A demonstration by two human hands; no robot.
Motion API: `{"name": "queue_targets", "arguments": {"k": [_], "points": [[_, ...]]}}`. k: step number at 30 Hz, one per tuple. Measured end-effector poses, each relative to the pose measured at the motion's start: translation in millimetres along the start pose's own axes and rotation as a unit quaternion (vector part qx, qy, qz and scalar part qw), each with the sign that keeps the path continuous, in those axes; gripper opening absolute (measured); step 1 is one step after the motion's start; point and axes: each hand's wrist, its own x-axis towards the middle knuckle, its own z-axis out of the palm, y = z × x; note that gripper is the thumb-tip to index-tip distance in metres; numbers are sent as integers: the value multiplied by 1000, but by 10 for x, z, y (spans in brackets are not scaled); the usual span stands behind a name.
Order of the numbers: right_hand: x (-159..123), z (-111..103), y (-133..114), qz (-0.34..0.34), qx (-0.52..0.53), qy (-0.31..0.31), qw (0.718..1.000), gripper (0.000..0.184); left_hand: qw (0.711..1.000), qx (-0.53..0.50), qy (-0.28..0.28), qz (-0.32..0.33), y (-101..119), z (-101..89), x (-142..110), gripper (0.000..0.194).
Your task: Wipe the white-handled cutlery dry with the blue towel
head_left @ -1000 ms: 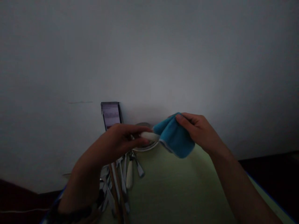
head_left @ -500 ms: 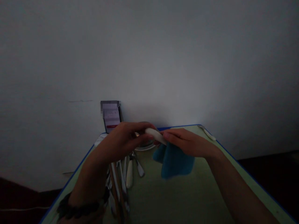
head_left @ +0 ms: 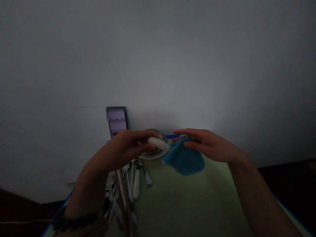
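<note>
Between finger and thumb, my left hand (head_left: 138, 142) pinches the end of a white-handled utensil (head_left: 159, 144). A blue cloth (head_left: 184, 159) is folded around its other end, so what kind of utensil it is stays hidden. My right hand (head_left: 202, 143) grips the cloth, thumb in front and fingers behind. Both hands are raised above the table, just in front of a round metal dish (head_left: 154, 154).
Several pieces of cutlery (head_left: 136, 184) and long brown sticks (head_left: 120, 197) lie on the left of the green table (head_left: 177, 207). A phone (head_left: 118, 120) leans on the wall behind. The table's back edge meets the wall.
My right hand has shifted right and slightly up, taking the cloth along the utensil away from my left hand. My left hand has moved slightly left, showing more of the dish.
</note>
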Motion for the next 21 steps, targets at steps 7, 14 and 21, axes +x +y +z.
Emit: {"name": "queue_targets", "arguments": {"k": [7, 14, 21], "points": [[96, 195, -138, -24, -4, 52, 998, 41, 1000, 0, 8, 12, 111, 20, 71, 29], [142, 269, -141, 90, -71, 116, 987, 49, 997, -20, 71, 1, 125, 18, 67, 29], [139, 183, -155, 17, -112, -34, 993, 35, 987, -140, -61, -54, 58, 85, 70, 26]]}}
